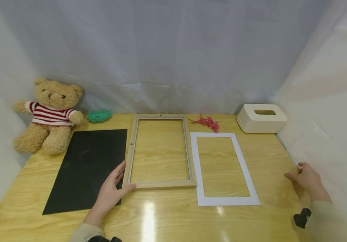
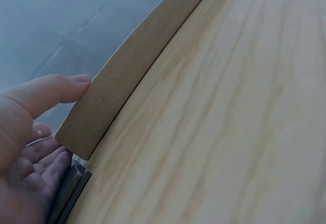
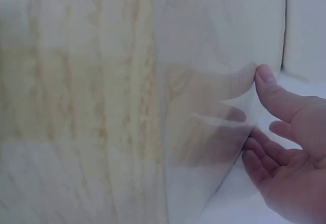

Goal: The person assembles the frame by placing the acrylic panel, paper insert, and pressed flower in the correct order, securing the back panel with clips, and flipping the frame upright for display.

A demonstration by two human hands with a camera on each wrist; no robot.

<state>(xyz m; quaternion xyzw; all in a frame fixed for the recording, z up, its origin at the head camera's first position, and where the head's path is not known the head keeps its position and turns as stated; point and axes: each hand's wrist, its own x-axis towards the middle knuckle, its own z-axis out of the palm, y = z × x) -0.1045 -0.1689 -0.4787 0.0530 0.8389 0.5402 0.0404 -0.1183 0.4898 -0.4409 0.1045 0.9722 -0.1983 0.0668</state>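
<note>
The light wooden frame (image 1: 192, 164) lies mid-table. My left hand (image 1: 110, 193) is at its near left corner, thumb on top and fingers along the left side; the left wrist view shows the thumb (image 2: 56, 89) touching the edge of the wooden frame (image 2: 127, 66). At the far right, my right hand (image 1: 307, 179) is low over the table. In the right wrist view, a clear sheet (image 3: 204, 40) has its edge between the thumb and fingers of the right hand (image 3: 300, 142). A white paper mat (image 1: 227, 201) lies right of the frame, a black board (image 1: 91, 168) left of it.
A teddy bear (image 1: 52, 114) sits at the back left beside a green bundle (image 1: 99, 116). Pink dried flowers (image 1: 208, 123) lie behind the mat. A cream tissue box (image 1: 261, 122) stands at the back right. White curtains (image 1: 173, 50) enclose the table (image 1: 161, 215).
</note>
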